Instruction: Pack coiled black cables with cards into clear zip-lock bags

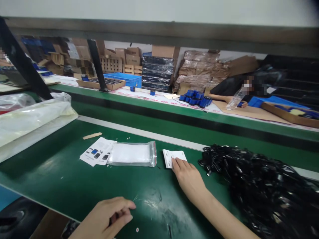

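Note:
My right hand [188,179] reaches forward over the green table, its fingertips resting on a small white card [171,156]; the fingers lie fairly flat. My left hand [109,215] hovers near the table's front edge with thumb and fingers pinched together; what they hold, if anything, I cannot make out. A stack of clear zip bags [133,153] with a red seal strip lies left of the card. Printed leaflets [97,151] lie beside the bags.
A big heap of black cables [261,179] covers the right side of the table [62,179]. Rolled plastic sheeting [32,116] lies at the left. A wooden stick [92,135] lies behind the leaflets. Across the conveyor are blue parts [195,98], cardboard boxes and a person's arm [224,98].

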`<state>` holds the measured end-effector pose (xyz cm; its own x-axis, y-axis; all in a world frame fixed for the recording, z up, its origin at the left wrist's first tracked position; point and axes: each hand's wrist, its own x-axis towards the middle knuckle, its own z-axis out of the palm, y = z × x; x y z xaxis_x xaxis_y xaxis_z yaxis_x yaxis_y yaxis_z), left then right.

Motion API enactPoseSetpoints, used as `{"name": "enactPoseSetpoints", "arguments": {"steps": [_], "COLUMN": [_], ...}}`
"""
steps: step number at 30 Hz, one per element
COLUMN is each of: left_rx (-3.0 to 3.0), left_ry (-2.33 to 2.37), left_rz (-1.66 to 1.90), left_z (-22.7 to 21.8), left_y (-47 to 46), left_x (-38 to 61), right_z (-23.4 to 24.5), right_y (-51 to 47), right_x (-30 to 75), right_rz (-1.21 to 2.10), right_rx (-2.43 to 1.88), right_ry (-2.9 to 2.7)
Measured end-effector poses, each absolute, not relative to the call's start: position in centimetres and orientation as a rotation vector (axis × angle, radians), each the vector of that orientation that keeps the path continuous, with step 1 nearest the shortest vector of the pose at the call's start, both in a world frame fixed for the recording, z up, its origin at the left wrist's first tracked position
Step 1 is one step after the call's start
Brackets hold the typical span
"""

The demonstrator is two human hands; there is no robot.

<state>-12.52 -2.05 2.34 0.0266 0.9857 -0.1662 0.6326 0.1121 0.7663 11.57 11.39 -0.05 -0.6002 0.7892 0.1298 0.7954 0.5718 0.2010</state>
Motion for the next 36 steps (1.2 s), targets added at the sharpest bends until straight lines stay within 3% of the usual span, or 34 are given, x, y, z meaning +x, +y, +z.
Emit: {"name": "enactPoseSetpoints", "arguments": {"steps": [7, 14, 21, 27, 32, 36], "left_rx": [1.734, 2.171, 2.235, 2.284, 2.312, 2.295], "left_ry": [1.505, 2.009, 2.106, 2.1, 2.123, 2.124], "left_rz": [0.527, 0.635, 0.577, 0.567, 0.524, 0.474], "left_z": [2.2, 0.0, -2.4, -4.0, -4.4, -4.6], "left_y": [0.0, 3.3, 5.8, 5.5, 5.5, 5.8], "left_x": [-10.9, -13.4, -14.5, -14.8, -15.0, -15.0], "right_z": [0.9, 3.8, 3.3, 4.2, 6.0, 4.5], "right_y": [11.7, 12.2, 16.7, 17.5, 15.4, 12.6], "right_x": [10.9, 8.0, 5.0, 4.9, 7.7, 8.2], "right_rz": [-0.049, 0.652, 1.128, 1.071, 0.625, 0.342], "right_rx": [-1.513, -1.397, -1.459, -1.539, -1.597, -1.679], "right_ry": [-2.607, -2.317, -2.05, -2.17, -2.436, -2.562]}}
